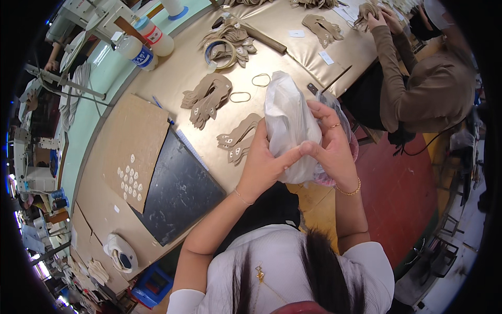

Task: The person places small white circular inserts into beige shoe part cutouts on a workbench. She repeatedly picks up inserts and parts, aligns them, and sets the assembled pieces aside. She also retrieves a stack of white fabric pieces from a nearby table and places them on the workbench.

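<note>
In front of my body I hold a crumpled white plastic bag (293, 123). My left hand (269, 162) grips its near left side, with the thumb laid across the front. My right hand (334, 152) wraps the right side, and the two thumbs meet near the middle. What the bag contains cannot be made out. Another clear bag with something pink (353, 146) shows behind my right hand. Just left of my left hand lie tan cut fabric pieces (238, 138) with small white marks. A bigger stack of such pieces (206, 99) sits farther left, beside two rubber bands (240, 97).
A tape roll (219, 54) rests on more tan pieces. To the left are a black board (180, 183), cardboard (136, 141) with several white stickers, and two bottles (137, 51). A co-worker (423, 86) at the right handles tan pieces. A long dark blade-like tool (337, 78) lies near the bag.
</note>
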A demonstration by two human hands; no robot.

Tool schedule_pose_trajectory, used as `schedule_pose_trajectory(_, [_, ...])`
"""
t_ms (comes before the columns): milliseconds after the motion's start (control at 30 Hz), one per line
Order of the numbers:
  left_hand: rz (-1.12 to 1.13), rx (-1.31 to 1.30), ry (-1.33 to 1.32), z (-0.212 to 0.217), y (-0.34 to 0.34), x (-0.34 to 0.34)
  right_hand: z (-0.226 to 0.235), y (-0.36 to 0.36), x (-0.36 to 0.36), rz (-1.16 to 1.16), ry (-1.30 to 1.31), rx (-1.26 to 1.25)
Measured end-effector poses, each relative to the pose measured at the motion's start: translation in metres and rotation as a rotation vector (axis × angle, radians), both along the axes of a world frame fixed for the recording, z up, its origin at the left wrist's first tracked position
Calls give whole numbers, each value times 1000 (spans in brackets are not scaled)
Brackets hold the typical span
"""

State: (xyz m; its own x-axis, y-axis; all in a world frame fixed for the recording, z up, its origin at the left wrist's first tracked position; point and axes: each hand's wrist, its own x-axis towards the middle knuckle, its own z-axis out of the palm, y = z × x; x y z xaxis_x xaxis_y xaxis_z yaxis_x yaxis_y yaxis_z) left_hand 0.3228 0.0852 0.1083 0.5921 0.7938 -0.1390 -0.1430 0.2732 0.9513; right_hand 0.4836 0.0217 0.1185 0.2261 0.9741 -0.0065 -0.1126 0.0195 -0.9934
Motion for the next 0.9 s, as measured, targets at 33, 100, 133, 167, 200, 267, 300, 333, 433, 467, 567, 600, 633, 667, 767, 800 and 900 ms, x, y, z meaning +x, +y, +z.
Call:
schedule_pose_trajectory(33, [5, 26, 34, -1, 1, -2, -2, 2, -3, -4, 70, -13])
schedule_pose_trajectory(100, [-5, 40, 56, -4, 3, -7, -4, 2, -7, 6, 171, -1])
schedule_pose_trajectory(133, [-21, 27, 43, -5, 3, -10, -6, 2, -9, 9, 224, 4])
schedule_pose_trajectory(167, [-37, 15, 31, -6, 3, -13, -7, 2, -9, -7, 243, -26])
schedule_pose_trajectory(200, [-26, -37, -10, -7, 4, -15, -7, 3, -8, -29, 260, -58])
schedule_pose_trajectory(267, [-5, -140, -91, -4, 6, -17, -7, 2, -8, -52, 275, -78])
schedule_pose_trajectory(300, [-17, -175, -82, -1, 8, -19, -7, 2, -8, -51, 270, -62])
schedule_pose_trajectory(333, [-28, -209, -73, 4, 11, -22, -7, 2, -8, -50, 265, -45])
schedule_pose_trajectory(433, [-46, -257, -42, 14, 15, -28, -9, 2, -9, -64, 275, -48])
schedule_pose_trajectory(467, [-40, -283, -52, 12, 15, -29, -9, 2, -9, -72, 274, -43])
schedule_pose_trajectory(567, [24, -333, -86, 11, 14, -28, -6, 2, -10, -109, 227, -20])
schedule_pose_trajectory(600, [51, -345, -99, 12, 13, -26, -3, 3, -12, -132, 182, -7])
schedule_pose_trajectory(633, [35, -271, -108, 12, 12, -24, -1, 4, -15, -154, 136, 5])
schedule_pose_trajectory(667, [19, -197, -118, 13, 11, -22, 1, 4, -18, -140, 88, 15])
schedule_pose_trajectory(767, [-49, -115, -66, 9, 8, -18, 3, 2, -27, -63, 0, 20])
schedule_pose_trajectory(800, [-77, -109, -35, 8, 8, -17, 3, 2, -28, -20, 5, 6])
schedule_pose_trajectory(900, [-118, -197, -56, 11, 10, -19, 2, 4, -31, 13, 51, -13])
